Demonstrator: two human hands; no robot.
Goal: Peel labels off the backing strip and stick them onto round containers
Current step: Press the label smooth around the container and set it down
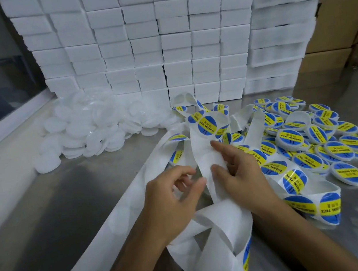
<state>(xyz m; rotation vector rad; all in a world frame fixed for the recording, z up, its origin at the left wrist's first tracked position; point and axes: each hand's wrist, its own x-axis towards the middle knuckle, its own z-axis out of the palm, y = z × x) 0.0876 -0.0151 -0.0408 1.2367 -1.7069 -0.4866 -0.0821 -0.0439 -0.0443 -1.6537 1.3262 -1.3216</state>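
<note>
Head view: both hands work at the near middle of a grey metal tabletop (71,197). The right hand (241,172) holds the white backing strip (208,154), its grip clamped on the strip with the thumb on the near face and the forefinger stretched along the strip's right edge. The left hand (173,196) is just left of it, fingers curled and the thumb tip touching the strip's left edge; whether its grip truly pinches the strip cannot be told. The strip loops in loose coils from the near edge up past the hands, carrying round blue-and-yellow labels (206,123) on its far and right stretches. To the right lies a heap of labelled round containers (337,146). At far left sits a pile of plain white containers (93,127). Behind them rises a wall of stacked white boxes (159,40), with brown cartons (341,18) at far right.
</note>
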